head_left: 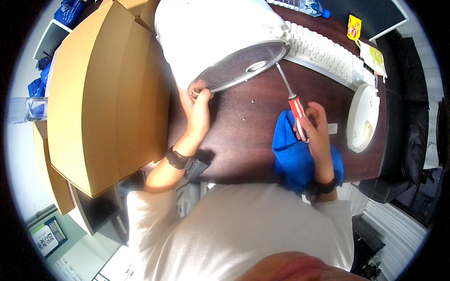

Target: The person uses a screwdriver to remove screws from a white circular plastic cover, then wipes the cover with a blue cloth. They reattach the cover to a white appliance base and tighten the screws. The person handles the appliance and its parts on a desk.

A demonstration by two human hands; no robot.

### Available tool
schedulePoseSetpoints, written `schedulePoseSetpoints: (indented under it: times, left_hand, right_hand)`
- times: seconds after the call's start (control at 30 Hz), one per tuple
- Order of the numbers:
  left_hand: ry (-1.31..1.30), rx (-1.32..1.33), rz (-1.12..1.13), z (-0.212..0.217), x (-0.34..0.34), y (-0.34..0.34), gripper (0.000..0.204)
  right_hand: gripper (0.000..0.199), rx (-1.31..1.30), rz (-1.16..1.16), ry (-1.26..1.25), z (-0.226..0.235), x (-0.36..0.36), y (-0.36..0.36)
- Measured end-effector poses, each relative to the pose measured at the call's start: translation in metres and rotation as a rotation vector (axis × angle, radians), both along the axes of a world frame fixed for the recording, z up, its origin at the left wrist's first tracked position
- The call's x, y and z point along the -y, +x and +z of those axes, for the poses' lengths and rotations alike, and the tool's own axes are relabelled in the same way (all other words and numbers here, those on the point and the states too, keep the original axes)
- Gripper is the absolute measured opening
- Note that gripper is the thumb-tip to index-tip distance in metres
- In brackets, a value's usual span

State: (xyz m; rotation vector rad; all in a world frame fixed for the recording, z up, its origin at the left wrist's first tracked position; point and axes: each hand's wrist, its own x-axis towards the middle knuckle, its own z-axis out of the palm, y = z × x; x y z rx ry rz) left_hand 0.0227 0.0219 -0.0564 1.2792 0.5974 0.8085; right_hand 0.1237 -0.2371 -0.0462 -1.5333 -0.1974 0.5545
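A large white cylindrical appliance (215, 35) lies tilted on the dark table, its shiny round end plate (229, 70) turned toward me. My left hand (197, 112) grips the lower left of its rim, thumb against the plate's edge. In my right hand (319, 129) is a screwdriver (296, 107) with a red and white handle. Its tip reaches the right end of the rim; whether it sits in a screw is too small to tell. Two tiny metal pieces, probably screws (252, 101), lie on the table between my hands. A blue cloth (293, 161) rests under my right hand.
Cardboard boxes (103, 93) stand close at the left. Behind the screwdriver is a white keyboard (323, 51). A round white cover (363, 119) lies at the right edge, with a yellow packet (354, 27) and a plastic bottle (311, 8) farther back.
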Motion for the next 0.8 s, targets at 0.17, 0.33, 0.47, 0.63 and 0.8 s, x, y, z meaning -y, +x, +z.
schedulePoseSetpoints:
  times: [0.17, 0.33, 0.47, 0.63, 0.8]
  left_hand:
    - [-0.001, 0.005, 0.001, 0.002, 0.001, 0.001, 0.032]
    - [0.002, -0.022, 0.011, 0.007, 0.003, 0.002, 0.032]
    - [0.026, -0.038, -0.011, 0.003, -0.001, 0.0, 0.034]
    - [0.022, -0.035, 0.004, 0.004, 0.001, 0.0, 0.035]
    - [0.032, -0.001, 0.044, 0.011, 0.005, 0.003, 0.034]
  right_hand:
    - [0.029, -0.119, 0.155, -0.053, 0.007, 0.002, 0.008]
    - [0.025, -0.178, 0.109, -0.041, 0.008, -0.001, 0.011]
    - [0.024, 0.062, 0.028, -0.008, -0.003, -0.004, 0.004]
    - [0.026, -0.041, 0.066, -0.029, 0.01, -0.007, 0.006]
    - [0.024, -0.207, 0.088, -0.003, 0.01, -0.005, 0.012]
